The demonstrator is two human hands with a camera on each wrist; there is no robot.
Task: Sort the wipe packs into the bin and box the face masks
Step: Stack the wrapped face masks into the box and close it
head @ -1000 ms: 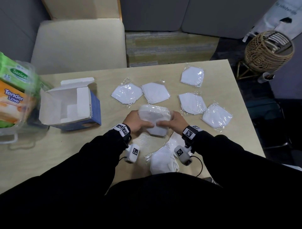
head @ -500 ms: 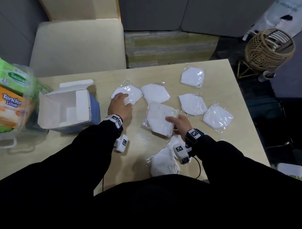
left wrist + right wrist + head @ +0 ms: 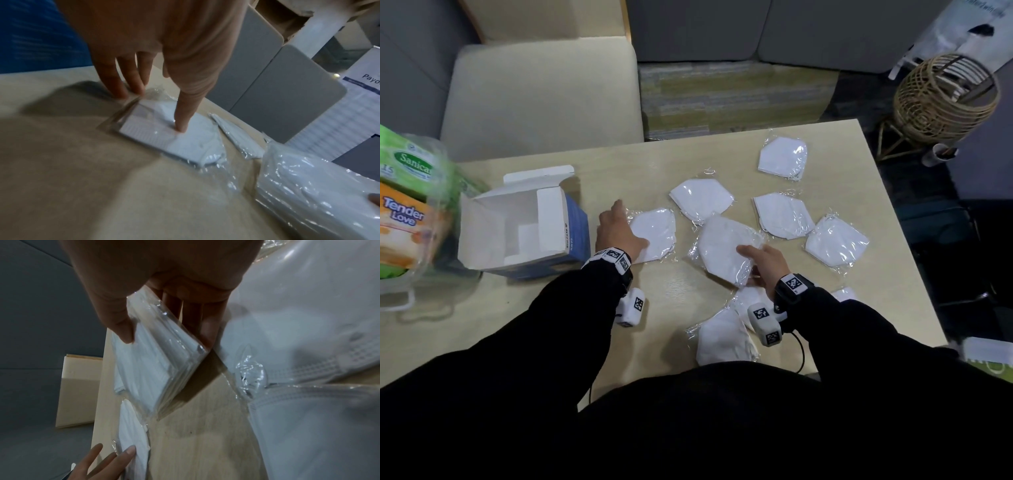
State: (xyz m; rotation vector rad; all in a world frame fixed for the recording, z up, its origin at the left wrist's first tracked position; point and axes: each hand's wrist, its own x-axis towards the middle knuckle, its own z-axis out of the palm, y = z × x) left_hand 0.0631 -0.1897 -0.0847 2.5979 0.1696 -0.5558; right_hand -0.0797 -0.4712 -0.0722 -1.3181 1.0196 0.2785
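Several white face masks in clear wrappers lie on the beige table (image 3: 688, 154). My right hand (image 3: 756, 257) pinches a stack of masks (image 3: 722, 250), thumb on top and fingers beneath, as the right wrist view shows on the same stack (image 3: 148, 373). My left hand (image 3: 625, 226) lies flat on one single mask (image 3: 657, 229); in the left wrist view its thumb presses that mask (image 3: 185, 142) and its straight fingers touch the wrapper's far edge. The open blue and white box (image 3: 524, 226) stands just left of it. A clear bin (image 3: 438, 219) holds green and orange wipe packs (image 3: 404, 205).
Loose masks lie at the back (image 3: 702, 198), at the back right (image 3: 784, 162), at the right (image 3: 837, 241) and near my body (image 3: 722, 337). A cream chair (image 3: 541, 96) stands behind the table. A wicker basket (image 3: 945, 99) sits on the floor beyond the right edge.
My left hand let go of the stack, reached left to a single mask and drew it nearer. The right hand alone keeps the stack, now lowered toward the table.
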